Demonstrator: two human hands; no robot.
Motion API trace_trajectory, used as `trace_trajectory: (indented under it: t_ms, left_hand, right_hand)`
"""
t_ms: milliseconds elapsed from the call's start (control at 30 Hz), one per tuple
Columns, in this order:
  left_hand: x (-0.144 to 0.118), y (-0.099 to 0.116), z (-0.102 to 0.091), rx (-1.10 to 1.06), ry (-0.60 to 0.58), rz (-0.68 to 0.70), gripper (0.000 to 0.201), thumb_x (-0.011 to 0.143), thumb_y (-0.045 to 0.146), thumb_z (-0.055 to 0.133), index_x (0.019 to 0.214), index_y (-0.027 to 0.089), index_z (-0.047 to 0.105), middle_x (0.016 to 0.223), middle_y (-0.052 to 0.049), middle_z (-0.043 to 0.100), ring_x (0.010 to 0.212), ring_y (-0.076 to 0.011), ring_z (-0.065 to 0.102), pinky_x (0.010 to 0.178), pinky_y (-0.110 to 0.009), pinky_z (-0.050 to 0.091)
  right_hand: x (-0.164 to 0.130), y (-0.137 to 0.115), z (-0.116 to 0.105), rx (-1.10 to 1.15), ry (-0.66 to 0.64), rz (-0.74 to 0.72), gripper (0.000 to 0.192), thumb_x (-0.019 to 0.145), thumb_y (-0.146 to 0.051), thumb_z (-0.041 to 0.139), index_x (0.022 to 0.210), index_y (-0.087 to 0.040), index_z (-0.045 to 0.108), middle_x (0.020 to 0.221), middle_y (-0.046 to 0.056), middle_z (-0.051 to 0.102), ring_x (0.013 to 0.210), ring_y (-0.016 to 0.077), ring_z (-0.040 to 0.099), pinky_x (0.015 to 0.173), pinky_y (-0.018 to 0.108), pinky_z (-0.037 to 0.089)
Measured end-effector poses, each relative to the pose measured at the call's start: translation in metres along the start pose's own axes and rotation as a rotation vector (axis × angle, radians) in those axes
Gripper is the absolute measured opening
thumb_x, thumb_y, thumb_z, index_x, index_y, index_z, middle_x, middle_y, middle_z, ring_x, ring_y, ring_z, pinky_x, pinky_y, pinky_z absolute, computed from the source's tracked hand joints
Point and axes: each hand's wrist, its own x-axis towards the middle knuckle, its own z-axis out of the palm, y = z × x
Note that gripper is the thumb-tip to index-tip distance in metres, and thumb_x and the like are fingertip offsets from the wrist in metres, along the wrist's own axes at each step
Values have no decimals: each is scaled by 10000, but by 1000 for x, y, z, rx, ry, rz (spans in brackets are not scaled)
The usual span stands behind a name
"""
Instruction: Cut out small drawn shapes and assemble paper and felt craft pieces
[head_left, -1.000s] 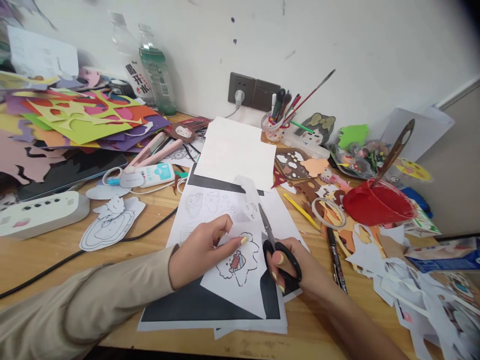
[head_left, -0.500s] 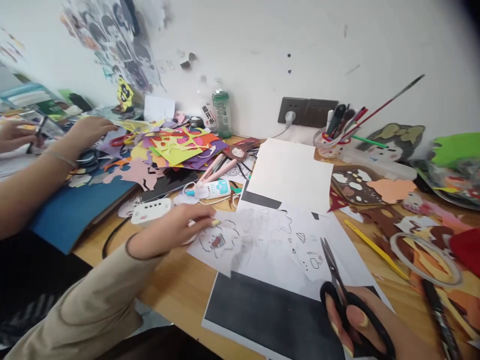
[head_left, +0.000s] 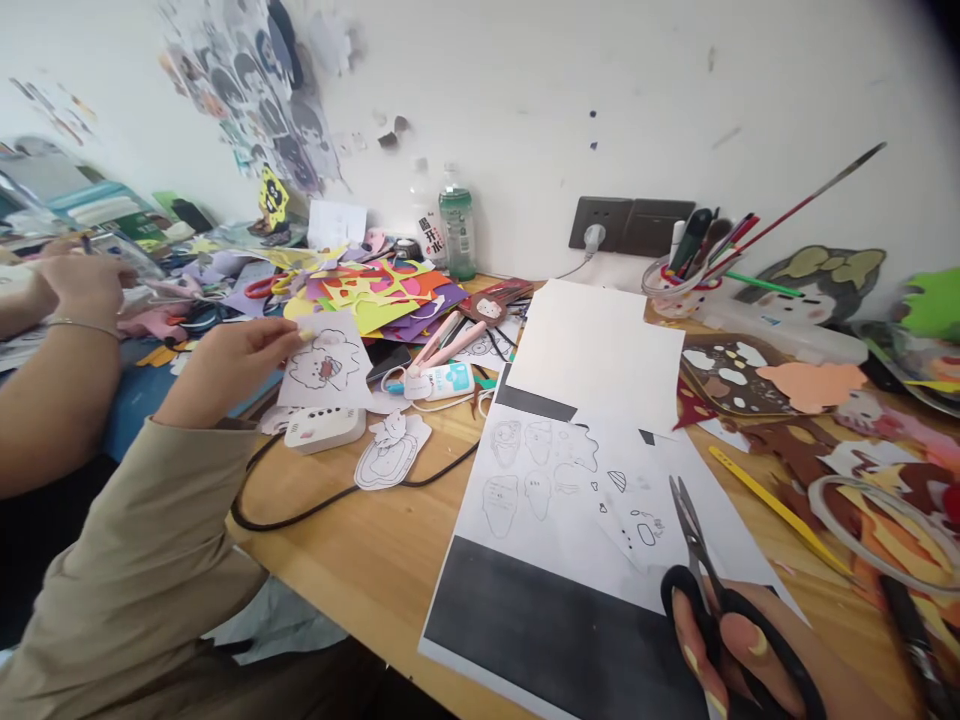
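My left hand point(head_left: 225, 365) holds a white paper piece point(head_left: 326, 365) with a printed cartoon figure, lifted over the left part of the wooden table point(head_left: 375, 555) above a white power strip point(head_left: 324, 428). My right hand point(head_left: 742, 650) grips black-handled scissors point(head_left: 716, 600) at the lower right, blades pointing away and resting on a printed sheet point(head_left: 555, 490) of outlined drawings with a black band. A plain white sheet point(head_left: 600, 350) lies behind it.
Another person's arm point(head_left: 52, 380) and hand work at the far left. Coloured paper scraps point(head_left: 360, 290) pile at the back left by a green bottle point(head_left: 456, 235). A brush cup point(head_left: 675, 285), a yellow pencil point(head_left: 772, 505), a tape ring point(head_left: 885, 520) and a black cable point(head_left: 330, 495) crowd the table.
My left hand has carried the cut paper piece from the printed sheet up and to the left. The view has swung left. My right hand keeps the scissors low at the right.
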Motion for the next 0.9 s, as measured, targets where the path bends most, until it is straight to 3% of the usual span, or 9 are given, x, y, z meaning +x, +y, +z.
trace_trajectory:
  t_ms: [167, 233, 333, 433, 567, 633, 700, 800, 900]
  left_hand:
    - [21, -14, 14, -20, -42, -41, 446, 776, 432, 304, 1042, 114, 468, 858, 10, 505, 773, -97, 468, 724, -160, 334]
    - [30, -11, 22, 19, -23, -148, 457, 757, 441, 330, 1057, 127, 473, 832, 6, 511, 741, -105, 484, 708, -183, 351]
    - [31, -1, 27, 22, 96, -251, 457, 764, 426, 321, 1097, 138, 441, 873, 6, 508, 716, -90, 491, 679, -173, 359]
    - [13, 16, 18, -12, 211, -204, 346, 756, 362, 389, 997, 140, 499, 809, 17, 527, 690, -71, 485, 635, -138, 338]
    - [-22, 57, 13, 49, 148, 79, 284, 795, 301, 348, 613, 128, 481, 498, 32, 442, 492, -51, 400, 510, -146, 273]
    - [-35, 82, 24, 15, 52, 234, 216, 791, 291, 370, 684, 149, 491, 546, 27, 495, 507, -68, 432, 515, -171, 290]
    - [-43, 106, 41, -119, -80, 434, 236, 802, 325, 371, 994, 203, 436, 793, 3, 575, 633, -91, 508, 576, -183, 359]
    - [-46, 129, 65, -60, -188, 753, 290, 809, 347, 359, 1076, 249, 414, 1050, -28, 513, 869, -153, 512, 742, -267, 395]
    - [-39, 127, 73, 3, -110, 732, 301, 795, 332, 373, 1052, 196, 450, 1101, -76, 474, 962, -242, 471, 795, -380, 378]
  right_hand:
    - [7, 6, 0, 52, -24, -61, 542, 650, -677, 340, 647, -156, 492, 515, 31, 476, 456, 107, 387, 450, 240, 286]
    - [10, 10, 0, 79, -53, -77, 576, 610, -713, 343, 627, -154, 483, 477, 21, 459, 420, 94, 359, 424, 233, 252]
    - [14, 12, -1, 117, -71, -93, 603, 572, -740, 349, 611, -152, 473, 453, 14, 443, 400, 87, 353, 412, 229, 235]
    - [14, 12, -1, 119, -50, -132, 615, 547, -757, 347, 603, -157, 467, 434, 4, 432, 382, 83, 342, 400, 228, 228]
    - [10, 13, -2, 45, 95, -247, 600, 610, -730, 305, 615, -161, 496, 473, 16, 469, 412, 95, 356, 410, 235, 228]
    - [8, 13, -3, 21, 208, -292, 577, 659, -698, 277, 636, -167, 502, 497, 15, 479, 436, 101, 358, 427, 239, 234]
    - [7, 13, -3, 37, 304, -312, 562, 692, -676, 244, 628, -174, 488, 487, 5, 465, 437, 103, 345, 427, 239, 229]
    - [6, 12, -4, 103, 379, -320, 518, 735, -624, 244, 612, -177, 473, 484, -4, 442, 434, 100, 331, 423, 237, 215]
    - [2, 9, -4, 159, 407, -338, 479, 756, -586, 271, 626, -175, 478, 504, -4, 440, 452, 100, 333, 433, 237, 213]
